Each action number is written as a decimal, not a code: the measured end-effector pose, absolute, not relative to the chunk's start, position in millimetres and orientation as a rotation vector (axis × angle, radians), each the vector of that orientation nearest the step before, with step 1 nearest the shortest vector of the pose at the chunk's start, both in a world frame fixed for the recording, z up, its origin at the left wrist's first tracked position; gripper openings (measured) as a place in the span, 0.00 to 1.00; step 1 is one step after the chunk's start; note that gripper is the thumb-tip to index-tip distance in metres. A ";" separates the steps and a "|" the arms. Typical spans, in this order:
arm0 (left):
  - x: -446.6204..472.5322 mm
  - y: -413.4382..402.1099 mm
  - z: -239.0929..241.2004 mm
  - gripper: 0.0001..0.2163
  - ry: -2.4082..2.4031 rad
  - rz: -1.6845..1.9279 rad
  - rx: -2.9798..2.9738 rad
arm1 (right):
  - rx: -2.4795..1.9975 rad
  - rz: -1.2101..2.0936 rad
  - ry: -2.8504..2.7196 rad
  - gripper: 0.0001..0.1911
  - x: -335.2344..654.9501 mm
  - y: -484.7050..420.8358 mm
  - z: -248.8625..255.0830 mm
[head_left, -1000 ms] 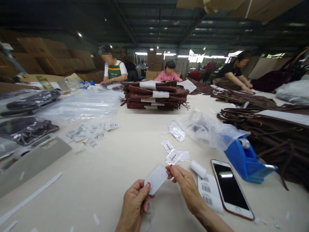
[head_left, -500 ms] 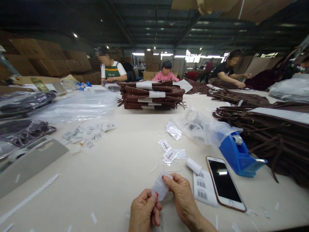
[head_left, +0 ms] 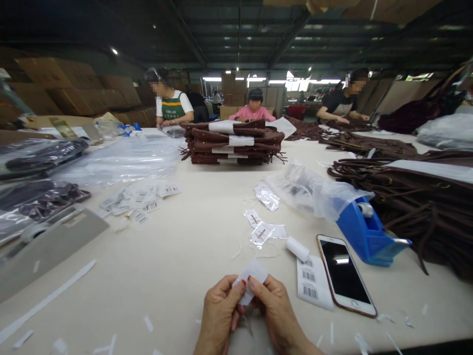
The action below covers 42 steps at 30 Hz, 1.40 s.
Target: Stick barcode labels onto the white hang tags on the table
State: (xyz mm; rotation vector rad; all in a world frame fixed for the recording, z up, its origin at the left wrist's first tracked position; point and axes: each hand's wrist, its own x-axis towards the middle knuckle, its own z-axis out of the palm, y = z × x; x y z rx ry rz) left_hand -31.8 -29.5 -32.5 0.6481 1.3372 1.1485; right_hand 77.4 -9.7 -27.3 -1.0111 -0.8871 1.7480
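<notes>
Both my hands meet at the table's near edge, pinching one small white paper tag (head_left: 252, 279) between thumbs and forefingers. My left hand (head_left: 219, 315) grips its lower left side and my right hand (head_left: 275, 313) its right side. The tag is folded or crumpled between the fingertips. Just beyond it lie small clear packets with red marks (head_left: 259, 230), a little white roll (head_left: 297, 249), and a barcode label sheet (head_left: 312, 286).
A phone (head_left: 345, 273) and a blue tape dispenser (head_left: 364, 231) sit to the right, with a plastic bag (head_left: 314, 192) behind. Brown leather bags are stacked at centre back (head_left: 234, 143) and on the right (head_left: 424, 197). Barcode tags (head_left: 138, 202) and bagged goods (head_left: 37, 197) lie left. Three people work at the far side.
The flat white tag has been drawn in towards me and folded up between both hands; my hands have come close together.
</notes>
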 end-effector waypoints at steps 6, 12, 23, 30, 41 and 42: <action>-51.4 -30.2 -20.9 0.15 1.404 0.981 0.755 | -1.132 1.614 -1.286 0.15 99.1 4.6 -23.6; -86.5 -27.0 -17.0 0.13 1.374 0.725 0.856 | -1.232 1.678 -1.297 0.14 95.9 11.3 -31.9; -126.6 -23.7 -11.8 0.10 1.668 0.417 1.115 | -1.464 1.515 -1.474 0.13 86.7 15.8 -37.1; -121.5 -29.9 -5.4 0.07 2.061 0.087 1.638 | -1.595 1.219 -1.802 0.13 86.4 16.0 -37.4; -115.8 -36.5 -40.0 0.13 1.234 0.620 2.913 | -1.593 0.597 -2.062 0.09 101.8 10.8 -29.8; -116.6 -36.4 -43.7 0.13 1.269 0.652 2.896 | -1.576 0.455 -2.037 0.08 111.2 13.1 -29.0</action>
